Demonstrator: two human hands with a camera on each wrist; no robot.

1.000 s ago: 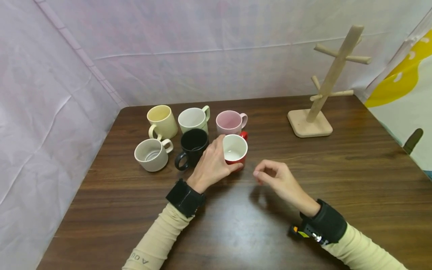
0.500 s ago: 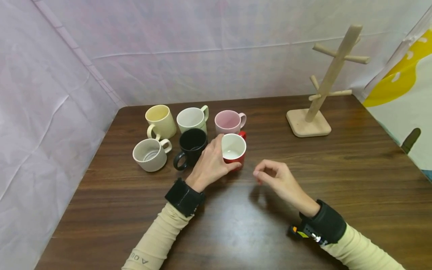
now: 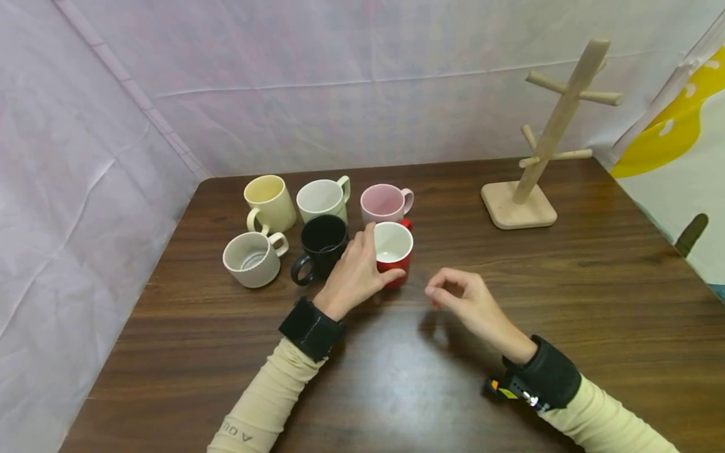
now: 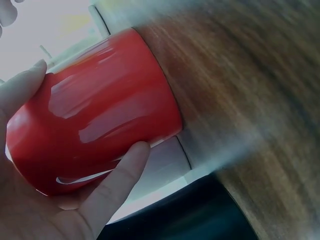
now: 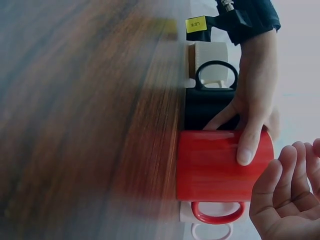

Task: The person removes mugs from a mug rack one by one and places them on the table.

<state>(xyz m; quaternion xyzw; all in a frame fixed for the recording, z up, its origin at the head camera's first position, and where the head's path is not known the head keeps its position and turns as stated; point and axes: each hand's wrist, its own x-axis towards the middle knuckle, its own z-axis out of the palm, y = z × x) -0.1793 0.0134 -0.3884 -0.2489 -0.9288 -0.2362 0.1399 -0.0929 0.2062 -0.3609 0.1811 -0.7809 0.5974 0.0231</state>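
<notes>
My left hand grips a red mug with a white inside, thumb on the near side and fingers round the left. In the left wrist view the red mug fills the grasp, its base near the tabletop. Its red handle points away from that hand in the right wrist view. Just left of the grip stands a black mug. A pink mug sits right behind the red one. My right hand hovers to the right of the red mug, fingers loosely curved round nothing.
A yellow mug, a pale green mug and a grey cup stand at the left. At the back right rises a wooden mug tree with bare pegs. White cloth hangs behind the table.
The red mug's rim is slightly higher in the head view and more of its red side shows. The left hand keeps its grip; the right hand stays put.
</notes>
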